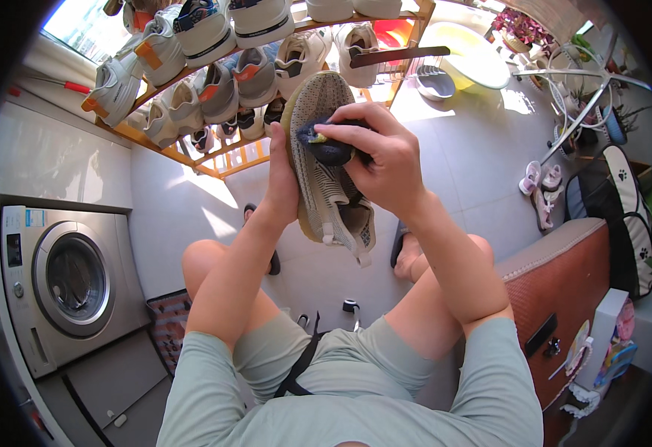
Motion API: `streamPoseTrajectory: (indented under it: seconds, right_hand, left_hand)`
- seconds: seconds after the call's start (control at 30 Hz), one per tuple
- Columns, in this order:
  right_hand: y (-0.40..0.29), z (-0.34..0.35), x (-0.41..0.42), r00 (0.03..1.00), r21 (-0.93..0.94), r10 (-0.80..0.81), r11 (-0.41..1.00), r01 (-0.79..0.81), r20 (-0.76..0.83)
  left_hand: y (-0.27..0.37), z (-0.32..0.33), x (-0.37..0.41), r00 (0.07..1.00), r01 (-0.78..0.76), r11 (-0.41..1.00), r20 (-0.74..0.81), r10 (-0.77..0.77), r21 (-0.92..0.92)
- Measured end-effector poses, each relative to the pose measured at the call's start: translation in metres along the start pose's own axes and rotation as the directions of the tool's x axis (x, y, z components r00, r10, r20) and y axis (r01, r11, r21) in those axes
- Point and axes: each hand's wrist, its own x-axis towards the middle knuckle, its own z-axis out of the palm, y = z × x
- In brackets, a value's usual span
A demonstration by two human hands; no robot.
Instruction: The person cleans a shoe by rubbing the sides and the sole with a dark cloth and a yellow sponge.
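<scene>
A beige knit sneaker (320, 184) is held up in front of me, its toe pointing up and away and its collar towards me. My left hand (284, 179) grips it along the sole on the left side. With its fingers bent, my right hand (384, 151) holds a dark, bunched cloth (328, 145) with a yellow-green patch against the knit upper. The cloth hides part of the upper, and the palm side of my right hand is out of sight.
A wooden shoe rack (208, 162) with several sneakers stands ahead. A washing machine (74, 285) is at the left, a brown padded seat (560, 279) with a phone (541, 335) at the right. Beyond lie a basin (465, 56) and small pink shoes (541, 190).
</scene>
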Motion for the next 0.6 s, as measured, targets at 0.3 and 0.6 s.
streamPoseTrajectory:
  seconds: [0.3, 0.6]
  right_hand:
    - [0.013, -0.001, 0.005, 0.998, -0.161, -0.044, 0.986, 0.038, -0.034]
    - [-0.007, 0.012, -0.017, 0.960, 0.234, -0.097, 0.972, 0.035, 0.261]
  left_hand:
    - [-0.025, 0.012, -0.004, 1.000, 0.030, 0.985, -0.003, -0.030, 0.167]
    - [0.022, 0.004, 0.013, 0.988, 0.038, 0.995, -0.151, -0.023, 0.096]
